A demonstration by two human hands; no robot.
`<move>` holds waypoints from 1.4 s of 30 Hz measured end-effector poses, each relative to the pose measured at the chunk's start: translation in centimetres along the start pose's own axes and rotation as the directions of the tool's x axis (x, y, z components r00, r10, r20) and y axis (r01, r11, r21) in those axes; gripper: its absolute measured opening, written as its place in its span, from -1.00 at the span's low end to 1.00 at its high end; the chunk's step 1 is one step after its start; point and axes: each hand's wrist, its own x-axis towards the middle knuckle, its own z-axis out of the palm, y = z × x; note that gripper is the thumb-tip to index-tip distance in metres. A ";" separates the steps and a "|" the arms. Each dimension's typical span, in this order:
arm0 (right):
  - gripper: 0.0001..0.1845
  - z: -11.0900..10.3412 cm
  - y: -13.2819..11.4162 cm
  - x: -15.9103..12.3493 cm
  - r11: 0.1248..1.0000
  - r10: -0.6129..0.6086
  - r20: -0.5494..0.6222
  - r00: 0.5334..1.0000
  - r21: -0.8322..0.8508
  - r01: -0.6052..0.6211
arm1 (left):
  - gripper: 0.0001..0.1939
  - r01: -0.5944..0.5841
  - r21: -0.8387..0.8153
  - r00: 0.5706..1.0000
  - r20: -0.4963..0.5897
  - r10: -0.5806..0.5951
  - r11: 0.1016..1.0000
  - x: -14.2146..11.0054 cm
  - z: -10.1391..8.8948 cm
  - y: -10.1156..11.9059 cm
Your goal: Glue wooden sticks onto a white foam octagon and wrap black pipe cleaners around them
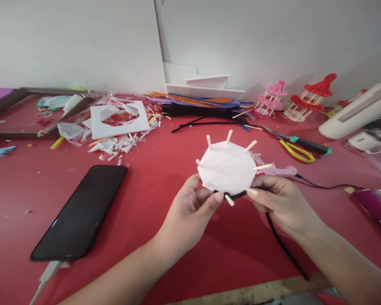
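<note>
A white foam octagon (227, 168) with several wooden sticks standing out around its rim is held above the red table. My left hand (192, 207) grips its lower left edge, the thumb pressing a black pipe cleaner (285, 245) against the side. With closed fingers my right hand (284, 203) pinches that pipe cleaner at the lower right edge, close to a stick. The pipe cleaner runs along the near edge, and its loose end hangs down below my right hand. Fingers beneath the octagon are partly hidden.
A black phone (81, 212) lies at left with its cable. Behind are foam scraps (97, 127), bundled pipe cleaners (197, 109), and pink (269, 99) and red (314, 97) small models. Scissors (296, 150), a pink glue gun (279, 170) and a purple power strip (374, 205) lie right.
</note>
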 end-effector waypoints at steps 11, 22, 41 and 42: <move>-0.71 0.7 0.2 0.0 0.998 -0.024 -0.021 0.999 0.060 0.025 | -0.73 -0.061 -0.098 0.996 0.059 0.067 0.993 -0.2 0.1 -0.4; -0.74 0.5 0.4 0.0 0.995 -0.015 0.018 1.000 0.097 0.013 | -0.80 0.011 -0.180 0.998 0.056 -0.001 0.984 -0.3 0.2 -0.3; -0.83 0.4 0.3 -0.1 0.988 -0.149 0.077 0.986 -0.038 0.153 | -0.77 0.063 -0.103 0.998 0.036 -0.059 0.993 -0.3 0.1 0.4; -0.82 0.4 0.3 -0.2 0.983 -0.162 0.063 0.985 -0.082 0.167 | -0.78 0.059 -0.107 0.998 0.034 -0.055 0.993 -0.3 0.1 0.3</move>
